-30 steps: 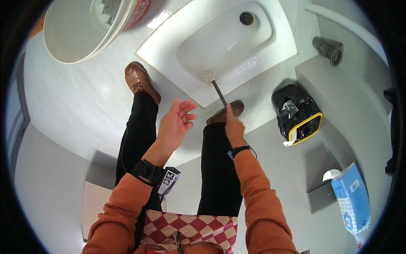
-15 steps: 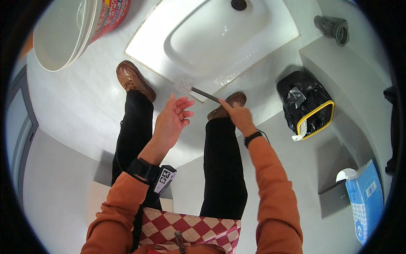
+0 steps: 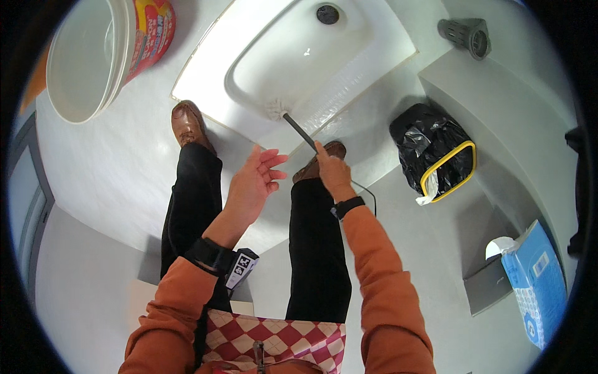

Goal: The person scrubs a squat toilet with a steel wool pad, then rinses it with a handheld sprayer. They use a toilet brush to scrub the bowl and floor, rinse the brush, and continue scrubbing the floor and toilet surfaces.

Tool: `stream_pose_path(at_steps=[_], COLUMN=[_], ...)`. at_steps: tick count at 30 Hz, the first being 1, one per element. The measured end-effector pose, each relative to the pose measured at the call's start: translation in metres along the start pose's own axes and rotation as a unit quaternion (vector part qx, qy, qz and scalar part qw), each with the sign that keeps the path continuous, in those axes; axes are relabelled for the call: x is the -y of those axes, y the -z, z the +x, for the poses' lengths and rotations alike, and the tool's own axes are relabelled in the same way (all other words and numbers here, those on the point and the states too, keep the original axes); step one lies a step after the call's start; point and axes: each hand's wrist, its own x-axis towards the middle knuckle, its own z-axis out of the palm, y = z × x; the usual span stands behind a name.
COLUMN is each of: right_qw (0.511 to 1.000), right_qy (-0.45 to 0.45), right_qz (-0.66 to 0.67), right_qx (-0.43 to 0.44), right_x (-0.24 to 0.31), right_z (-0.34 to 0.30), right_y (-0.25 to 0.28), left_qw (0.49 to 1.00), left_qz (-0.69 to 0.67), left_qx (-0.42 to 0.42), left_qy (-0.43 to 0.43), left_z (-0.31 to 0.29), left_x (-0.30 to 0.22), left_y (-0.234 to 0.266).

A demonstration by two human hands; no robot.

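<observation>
My right hand point(image 3: 334, 171) is closed around the dark handle of a toilet brush point(image 3: 299, 131). Its white bristle head lies against the near part of a white squat toilet point(image 3: 205, 81), at the edge of the basin. Held in the air over the floor between my legs, my left hand point(image 3: 251, 185) has its fingers loosely bent and apart, with nothing in it. The handle's end inside my right fist is hidden.
A white bucket point(image 3: 81, 68) with a red label stands at upper left. To the right are a black-lined trash bin point(image 3: 416, 134) with a yellow rim, a grey brush holder point(image 3: 464, 35) and a blue tissue pack point(image 3: 537, 274). My brown shoes point(image 3: 189, 124) flank the toilet's near corner.
The brush head has moved up from the toilet's near edge to the basin's edge, and the handle is steeper. My right hand has shifted left; my left hand stays open. The view has shifted slightly.
</observation>
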Motion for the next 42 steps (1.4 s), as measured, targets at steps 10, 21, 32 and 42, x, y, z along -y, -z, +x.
stream_pose_path(at_steps=[10, 21, 32, 42], right_qw=[0.962, 0.949, 0.898, 0.869], right_qy=[-0.043, -0.25, -0.207, -0.258], right_qz=[-0.119, 0.162, 0.296, 0.366], right_qx=[-0.243, -0.105, -0.253, -0.212], right_x=[-0.108, -0.053, -0.1, -0.09], right_z=[0.065, -0.014, 0.078, 0.082], right_y=[0.165, 0.021, 0.045, 0.065], left_qw=[1.0, 0.999, 0.999, 0.999], left_qz=[-0.025, -0.039, -0.027, -0.022], left_qx=[0.017, 0.02, 0.016, 0.024], left_qy=[-0.005, 0.01, 0.006, 0.012], left_z=[-0.006, -0.007, -0.005, 0.001], left_x=[-0.024, -0.031, -0.027, -0.025], left_y=[0.002, -0.005, -0.007, -0.006])
